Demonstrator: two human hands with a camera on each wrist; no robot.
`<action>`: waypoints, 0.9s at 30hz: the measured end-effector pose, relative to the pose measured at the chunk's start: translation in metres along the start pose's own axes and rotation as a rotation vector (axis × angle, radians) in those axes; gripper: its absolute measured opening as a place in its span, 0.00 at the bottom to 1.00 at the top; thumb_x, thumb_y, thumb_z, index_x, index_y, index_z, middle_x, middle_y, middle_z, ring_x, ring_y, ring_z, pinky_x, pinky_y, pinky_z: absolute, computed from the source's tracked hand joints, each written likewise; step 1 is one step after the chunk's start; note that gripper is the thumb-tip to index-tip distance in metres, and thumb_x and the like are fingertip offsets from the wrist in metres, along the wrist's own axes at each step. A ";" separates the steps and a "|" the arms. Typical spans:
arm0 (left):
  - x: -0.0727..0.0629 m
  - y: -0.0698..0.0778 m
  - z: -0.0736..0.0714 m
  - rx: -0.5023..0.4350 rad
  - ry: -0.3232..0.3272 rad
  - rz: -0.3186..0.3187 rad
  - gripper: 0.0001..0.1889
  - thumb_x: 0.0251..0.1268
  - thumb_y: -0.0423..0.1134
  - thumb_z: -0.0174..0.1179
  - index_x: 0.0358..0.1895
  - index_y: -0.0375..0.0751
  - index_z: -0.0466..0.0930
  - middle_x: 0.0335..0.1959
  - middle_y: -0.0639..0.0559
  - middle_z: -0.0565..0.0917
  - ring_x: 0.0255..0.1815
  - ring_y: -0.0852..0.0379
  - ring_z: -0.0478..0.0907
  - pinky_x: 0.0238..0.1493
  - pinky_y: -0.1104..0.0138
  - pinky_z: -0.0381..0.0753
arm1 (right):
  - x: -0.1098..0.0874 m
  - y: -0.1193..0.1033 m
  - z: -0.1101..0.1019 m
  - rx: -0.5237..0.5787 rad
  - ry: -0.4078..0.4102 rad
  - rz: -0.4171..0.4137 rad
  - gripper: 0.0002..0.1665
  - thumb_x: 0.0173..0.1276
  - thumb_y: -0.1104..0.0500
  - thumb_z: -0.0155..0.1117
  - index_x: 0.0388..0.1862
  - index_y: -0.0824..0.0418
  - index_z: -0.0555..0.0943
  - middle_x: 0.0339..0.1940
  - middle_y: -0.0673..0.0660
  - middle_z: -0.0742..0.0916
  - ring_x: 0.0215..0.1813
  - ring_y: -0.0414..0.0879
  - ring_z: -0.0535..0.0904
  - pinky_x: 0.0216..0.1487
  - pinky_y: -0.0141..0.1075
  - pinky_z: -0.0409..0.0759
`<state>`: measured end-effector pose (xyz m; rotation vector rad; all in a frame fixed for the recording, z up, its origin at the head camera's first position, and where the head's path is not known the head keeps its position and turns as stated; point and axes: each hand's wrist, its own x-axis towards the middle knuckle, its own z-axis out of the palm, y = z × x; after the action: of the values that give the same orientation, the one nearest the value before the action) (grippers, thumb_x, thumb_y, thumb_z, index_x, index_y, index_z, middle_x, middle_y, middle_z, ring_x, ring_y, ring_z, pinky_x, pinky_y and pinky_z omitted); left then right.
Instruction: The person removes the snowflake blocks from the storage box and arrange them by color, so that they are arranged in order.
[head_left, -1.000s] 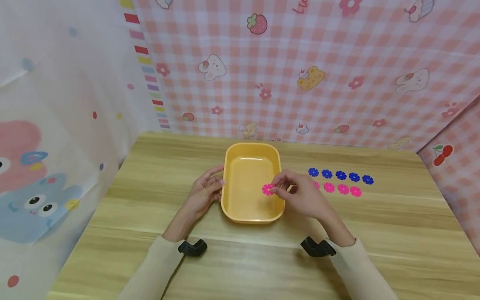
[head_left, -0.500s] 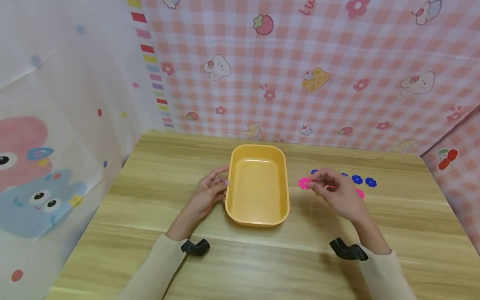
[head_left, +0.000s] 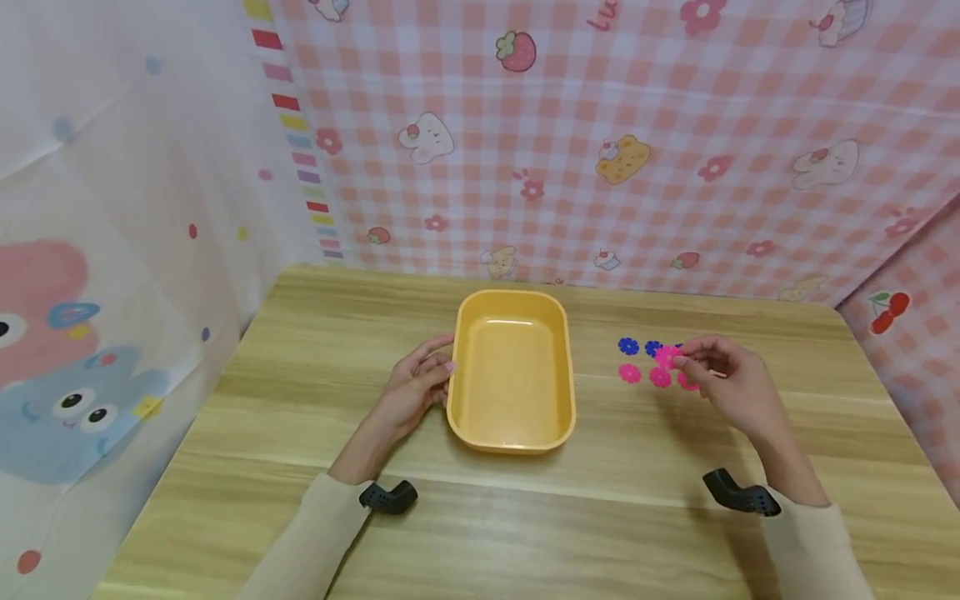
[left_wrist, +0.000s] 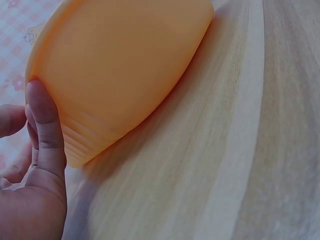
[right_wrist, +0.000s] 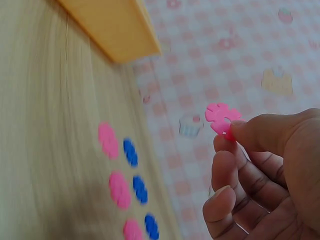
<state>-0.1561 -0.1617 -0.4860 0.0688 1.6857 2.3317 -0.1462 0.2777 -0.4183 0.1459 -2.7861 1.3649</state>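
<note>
In the head view, a deep yellow tray stands on the wooden table. My left hand touches its left wall; in the left wrist view the thumb presses the outside of the tray near the rim. My right hand pinches a pink flower-shaped plastic disc between thumb and forefinger, above the table to the right of the tray. Below it lie pink discs in a front row and blue discs in a row behind. The right hand hides part of both rows.
The wooden table runs up to a pink checked cloth at the back. Printed white cloth hangs on the left. Each wrist bears a black mount.
My right hand has carried the pink disc rightward, from over the tray's right side to above the disc rows. My left hand has stayed at the tray.
</note>
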 end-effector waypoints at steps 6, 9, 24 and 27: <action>0.000 0.000 -0.003 0.003 0.007 -0.003 0.28 0.76 0.28 0.54 0.77 0.39 0.63 0.39 0.55 0.81 0.27 0.63 0.77 0.25 0.72 0.81 | -0.002 0.027 -0.013 0.020 0.056 0.074 0.20 0.76 0.48 0.63 0.55 0.61 0.79 0.38 0.38 0.85 0.36 0.36 0.82 0.31 0.30 0.83; 0.001 0.001 -0.003 0.007 0.002 -0.002 0.28 0.76 0.29 0.55 0.77 0.39 0.63 0.39 0.55 0.81 0.28 0.62 0.77 0.26 0.72 0.82 | -0.002 0.043 -0.022 0.034 0.094 0.090 0.18 0.76 0.50 0.64 0.55 0.62 0.79 0.35 0.36 0.85 0.34 0.34 0.84 0.31 0.29 0.82; -0.005 0.005 -0.007 -0.005 0.005 0.004 0.28 0.76 0.29 0.55 0.77 0.38 0.63 0.40 0.53 0.81 0.27 0.63 0.78 0.25 0.72 0.82 | -0.008 0.090 -0.040 -0.120 0.119 0.278 0.25 0.77 0.45 0.61 0.57 0.65 0.79 0.27 0.35 0.83 0.28 0.33 0.79 0.26 0.30 0.78; -0.005 0.005 -0.007 -0.007 -0.003 0.012 0.29 0.76 0.29 0.54 0.77 0.37 0.62 0.39 0.54 0.81 0.27 0.63 0.78 0.25 0.72 0.82 | -0.006 0.092 -0.040 -0.193 0.124 0.302 0.27 0.76 0.43 0.61 0.56 0.66 0.80 0.30 0.42 0.85 0.29 0.33 0.77 0.26 0.29 0.77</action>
<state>-0.1537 -0.1709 -0.4826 0.0811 1.6809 2.3447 -0.1496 0.3663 -0.4664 -0.3660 -2.8974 1.0943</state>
